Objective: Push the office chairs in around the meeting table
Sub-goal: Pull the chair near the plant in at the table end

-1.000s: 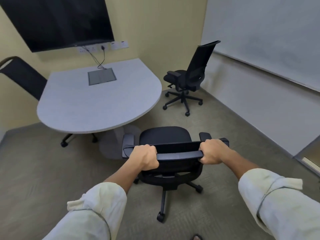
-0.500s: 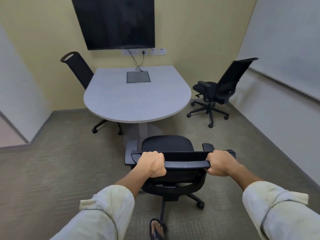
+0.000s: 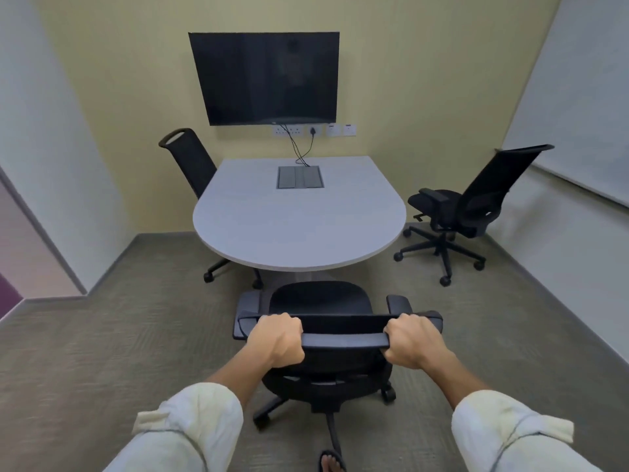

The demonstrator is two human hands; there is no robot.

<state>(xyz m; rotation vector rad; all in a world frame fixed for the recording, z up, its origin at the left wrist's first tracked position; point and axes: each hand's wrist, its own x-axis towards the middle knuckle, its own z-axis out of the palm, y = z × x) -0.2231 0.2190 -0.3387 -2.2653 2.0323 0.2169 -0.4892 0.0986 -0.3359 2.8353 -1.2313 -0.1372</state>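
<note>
A black office chair (image 3: 321, 301) stands right in front of me, its seat facing the rounded end of the grey meeting table (image 3: 299, 229). My left hand (image 3: 277, 340) and my right hand (image 3: 413, 340) both grip the top bar of its backrest. The seat's front edge is just short of the table's rim. A second black chair (image 3: 190, 158) is tucked at the table's left side. A third black chair (image 3: 463, 206) stands apart from the table on the right, turned toward it.
A dark wall screen (image 3: 265, 78) hangs behind the table, with cables running down to a grey floor box lid (image 3: 299, 177) in the tabletop. A whiteboard wall (image 3: 585, 114) closes the right side. Carpet lies open on the left. My sandalled foot (image 3: 332, 463) shows below the chair.
The view has swung round so the table now lies straight ahead. The held chair has rolled closer to the table's rounded end. Both hands keep their grip.
</note>
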